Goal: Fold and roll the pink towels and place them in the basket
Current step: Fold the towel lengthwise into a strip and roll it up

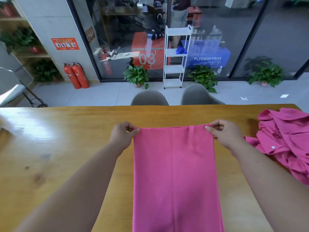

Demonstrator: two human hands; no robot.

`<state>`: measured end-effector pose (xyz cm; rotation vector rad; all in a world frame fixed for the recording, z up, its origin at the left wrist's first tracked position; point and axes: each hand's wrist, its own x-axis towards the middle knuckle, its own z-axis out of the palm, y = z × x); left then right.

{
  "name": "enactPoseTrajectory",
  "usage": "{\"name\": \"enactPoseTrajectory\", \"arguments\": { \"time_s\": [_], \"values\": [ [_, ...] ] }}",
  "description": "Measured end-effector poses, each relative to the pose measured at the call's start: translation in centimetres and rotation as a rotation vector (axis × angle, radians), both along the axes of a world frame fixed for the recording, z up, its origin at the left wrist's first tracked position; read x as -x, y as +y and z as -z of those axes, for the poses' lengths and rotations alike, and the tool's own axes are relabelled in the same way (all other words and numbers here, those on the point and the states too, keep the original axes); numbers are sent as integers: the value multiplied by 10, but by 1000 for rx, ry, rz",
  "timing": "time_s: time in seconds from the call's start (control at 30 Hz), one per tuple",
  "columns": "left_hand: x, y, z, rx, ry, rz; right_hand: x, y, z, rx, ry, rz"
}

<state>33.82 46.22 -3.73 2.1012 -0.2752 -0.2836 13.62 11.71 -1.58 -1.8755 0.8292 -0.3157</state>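
Left hand [122,136] and right hand [223,134] pinch folded towel's [175,178] far corners at frame centre, tensioning it flat, likely to square edges.

Glass wall [217,39], grey chairs [149,97], white shelf rack [177,57], tiled floor [100,96].

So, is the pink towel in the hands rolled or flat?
Flat, not rolled: the pink towel lies as a smooth strip on the table, left hand and right hand pinching its far corners.
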Motion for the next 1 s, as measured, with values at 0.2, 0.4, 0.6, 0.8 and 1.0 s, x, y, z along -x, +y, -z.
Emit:
{"name": "enactPoseTrajectory", "arguments": {
  "time_s": [0.2,0.4,0.6,0.8,1.0],
  "values": [
    [17,-37,55,-356,-25,-237,-27,13,58,319,264,69],
    [132,-45,149,-681,-202,346,21,106,166,656,441,-380],
    [131,-29,184,-807,-345,464,22,97,197,842,518,-633],
    [72,-57,181,-883,-307,500,-69,36,179,701,519,-558],
    [76,-61,175,-841,-349,404,-52,68,176,752,459,-430]
  ]
}}
